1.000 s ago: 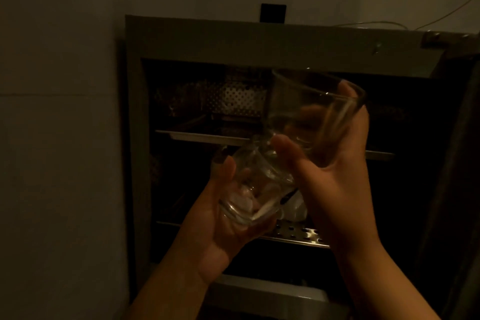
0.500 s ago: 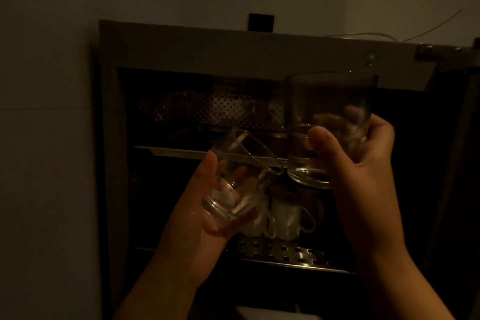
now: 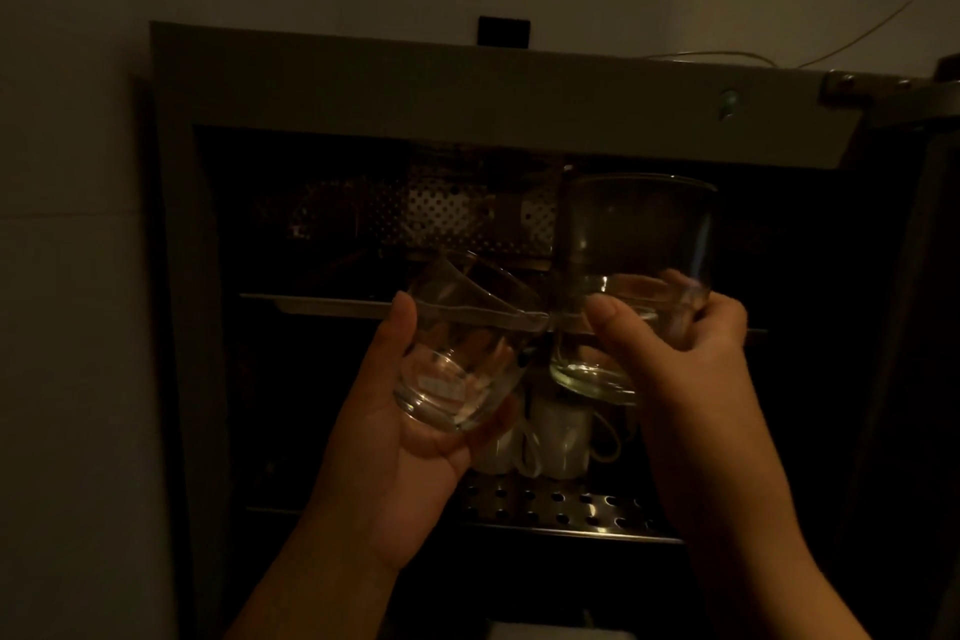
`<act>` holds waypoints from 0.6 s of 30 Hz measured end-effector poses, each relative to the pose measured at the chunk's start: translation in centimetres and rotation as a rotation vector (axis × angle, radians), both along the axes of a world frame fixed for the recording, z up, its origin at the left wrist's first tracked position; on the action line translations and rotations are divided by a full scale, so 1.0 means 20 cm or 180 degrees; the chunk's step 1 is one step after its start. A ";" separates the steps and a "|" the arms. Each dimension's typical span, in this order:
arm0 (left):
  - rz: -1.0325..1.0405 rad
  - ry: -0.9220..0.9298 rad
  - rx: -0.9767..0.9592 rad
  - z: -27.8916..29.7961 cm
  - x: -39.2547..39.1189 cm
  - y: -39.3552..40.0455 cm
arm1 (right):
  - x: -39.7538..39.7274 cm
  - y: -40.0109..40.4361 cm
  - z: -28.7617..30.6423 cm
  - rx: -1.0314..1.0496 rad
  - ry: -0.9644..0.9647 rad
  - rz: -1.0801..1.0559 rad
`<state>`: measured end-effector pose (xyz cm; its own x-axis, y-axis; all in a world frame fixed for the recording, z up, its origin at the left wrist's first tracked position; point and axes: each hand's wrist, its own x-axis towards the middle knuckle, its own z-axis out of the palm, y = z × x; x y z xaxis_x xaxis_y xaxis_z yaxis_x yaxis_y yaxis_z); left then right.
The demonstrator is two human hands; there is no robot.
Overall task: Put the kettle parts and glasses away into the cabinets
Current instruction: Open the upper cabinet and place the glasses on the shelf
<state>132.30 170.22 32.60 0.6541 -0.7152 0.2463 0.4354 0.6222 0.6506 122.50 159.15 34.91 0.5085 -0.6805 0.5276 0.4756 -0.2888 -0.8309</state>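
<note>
Dim light. Left hand (image 3: 410,437) grips small glass (image 3: 462,353), tilted, mouth toward 2 o'clock; thumb on its 9 o'clock side. Right hand (image 3: 691,379) grips tall glass (image 3: 631,286) upright, low on its wall. Rims near-touching. Both in front of open cabinet (image 3: 332,83); white cups (image 3: 558,442) on perforated shelf (image 3: 561,509) at 6 o'clock.

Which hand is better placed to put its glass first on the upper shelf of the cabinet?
Probably the right hand: its tall glass is upright, level with the upper shelf. The left hand holds its small glass tilted, lower.
</note>
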 end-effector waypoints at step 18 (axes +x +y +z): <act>0.0257 0.0081 -0.0269 0.01 0.07 0.02 | 0.08 -0.04 -0.06 0.0502 -0.0687 -0.0422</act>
